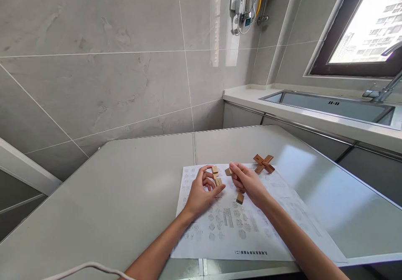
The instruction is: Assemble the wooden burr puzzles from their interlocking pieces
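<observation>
Between the thumb and fingers of my left hand (203, 187) is a notched wooden puzzle piece (215, 174), pale in colour. My right hand (246, 180) pinches a second wooden puzzle piece (229, 172), whose end points toward the first one. A small gap separates the two pieces. Below my right hand a wooden block (240, 198) shows, its far end hidden by the fingers. Both hands are above a printed instruction sheet (216, 246) with rows of small diagrams.
Beyond my right hand, darker wooden pieces crossed together (264, 163) lie at the sheet's edge. The glossy table (125, 200) meets a tiled wall. To the right is a counter with a sink (329, 104) and a faucet (381, 93). A white cable (91, 265) crosses the lower left.
</observation>
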Action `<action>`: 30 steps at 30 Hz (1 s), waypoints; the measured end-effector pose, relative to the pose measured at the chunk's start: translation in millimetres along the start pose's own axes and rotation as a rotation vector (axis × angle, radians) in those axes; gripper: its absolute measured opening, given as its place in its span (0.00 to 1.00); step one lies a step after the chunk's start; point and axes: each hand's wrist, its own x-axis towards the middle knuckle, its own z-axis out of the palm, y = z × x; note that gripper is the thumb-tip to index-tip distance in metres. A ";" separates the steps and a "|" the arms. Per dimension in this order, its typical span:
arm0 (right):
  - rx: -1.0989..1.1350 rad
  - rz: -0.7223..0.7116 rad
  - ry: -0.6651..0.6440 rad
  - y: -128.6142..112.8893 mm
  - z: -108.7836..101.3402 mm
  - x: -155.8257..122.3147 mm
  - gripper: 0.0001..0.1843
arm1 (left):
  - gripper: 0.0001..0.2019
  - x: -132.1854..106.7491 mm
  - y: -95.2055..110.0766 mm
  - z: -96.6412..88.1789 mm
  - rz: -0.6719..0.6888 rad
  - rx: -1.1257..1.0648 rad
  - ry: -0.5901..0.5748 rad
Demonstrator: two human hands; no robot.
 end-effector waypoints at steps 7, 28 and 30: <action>0.179 -0.037 -0.132 4.2 -1.4 7.0 0.27 | 0.32 6.1 -6.5 -0.5 -0.063 -0.092 0.052; -0.209 -0.301 -0.142 10.2 7.2 -7.3 0.21 | 0.32 -1.6 3.1 7.9 0.062 0.051 -0.074; -0.206 -0.306 -0.124 12.3 6.9 -6.4 0.21 | 0.32 -2.5 3.8 8.8 0.077 0.058 -0.069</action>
